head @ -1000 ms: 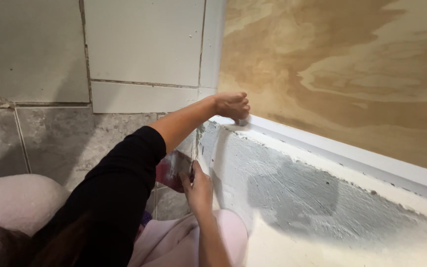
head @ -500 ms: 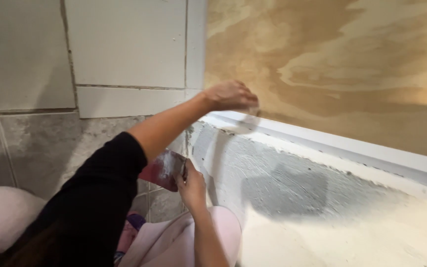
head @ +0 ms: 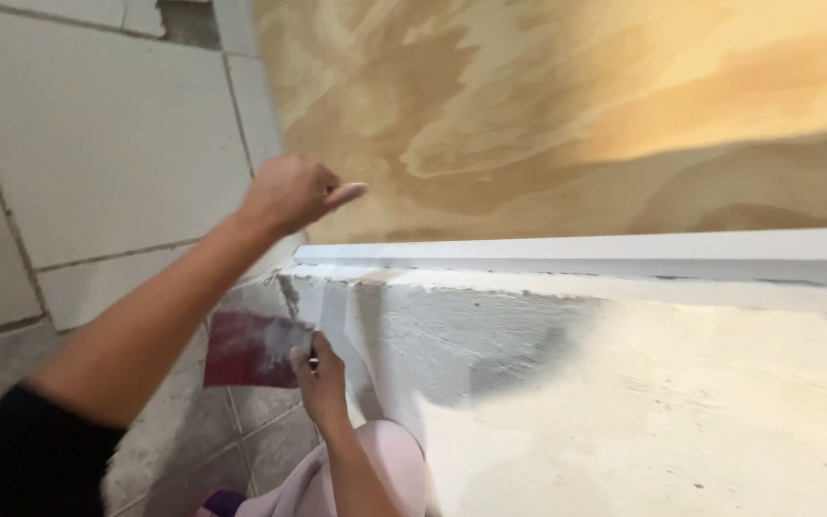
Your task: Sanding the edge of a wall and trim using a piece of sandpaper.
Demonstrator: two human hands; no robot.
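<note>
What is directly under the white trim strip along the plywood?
Under the white trim strip lies a plastered wall face, grey at left, whitish at right. The right hand holding a red scraper hides its left corner.

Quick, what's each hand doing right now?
Left hand: raised in front of the plywood panel, loosely closed with one finger out, holding nothing visible.
Right hand: closed on a red-smeared putty knife, beside the plastered wall.

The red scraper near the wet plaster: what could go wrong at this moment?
1. The right hand holds the red scraper close to the fresh white plaster; its blade could mark the smooth surface.
2. The left hand is raised beside the plywood panel, above the white trim; any plaster on it may smear the bare wood.
</note>
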